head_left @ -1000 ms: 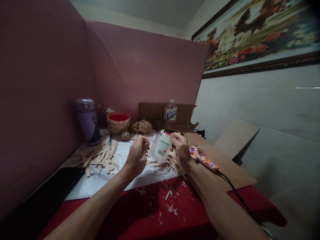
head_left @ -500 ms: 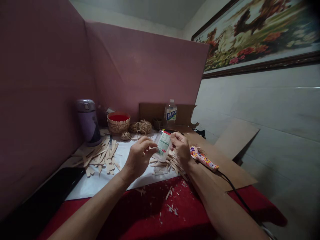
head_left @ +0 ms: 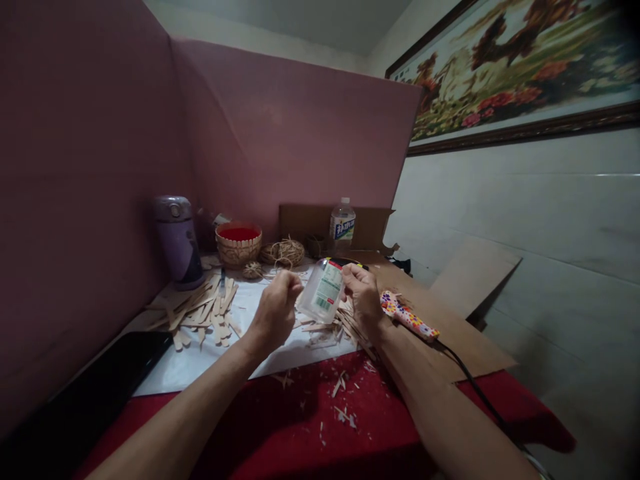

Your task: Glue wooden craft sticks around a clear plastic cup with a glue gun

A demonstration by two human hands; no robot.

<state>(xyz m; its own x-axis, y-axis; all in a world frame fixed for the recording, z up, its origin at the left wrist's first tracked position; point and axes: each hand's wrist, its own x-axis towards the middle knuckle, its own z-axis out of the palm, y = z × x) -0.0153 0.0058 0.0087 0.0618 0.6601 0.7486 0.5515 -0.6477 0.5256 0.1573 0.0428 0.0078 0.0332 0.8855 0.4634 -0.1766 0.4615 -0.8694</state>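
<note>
A clear plastic container (head_left: 314,293) with a green, white and red label and a barcode is held up over the table, tilted. My right hand (head_left: 364,297) pinches its right edge between thumb and fingers. Close by its left edge is my left hand (head_left: 276,307), with fingers curled and thumb pressed in; whether they grip anything is hidden. Below the container lie thin wooden sticks (head_left: 350,323) and a small clear piece of plastic, partly covered by it.
Flat wooden sticks (head_left: 217,313) lie heaped at left beside a purple flask (head_left: 177,243). Behind stand a red-lined basket (head_left: 239,247), twine (head_left: 285,253) and a bottle (head_left: 343,227). A flower-patterned glue gun (head_left: 407,317) with cord rests on cardboard (head_left: 450,347).
My left hand has drawn slightly left from the container's face, and its fingers have curled closed. The container's left part and barcode are more exposed; my right hand keeps its hold.
</note>
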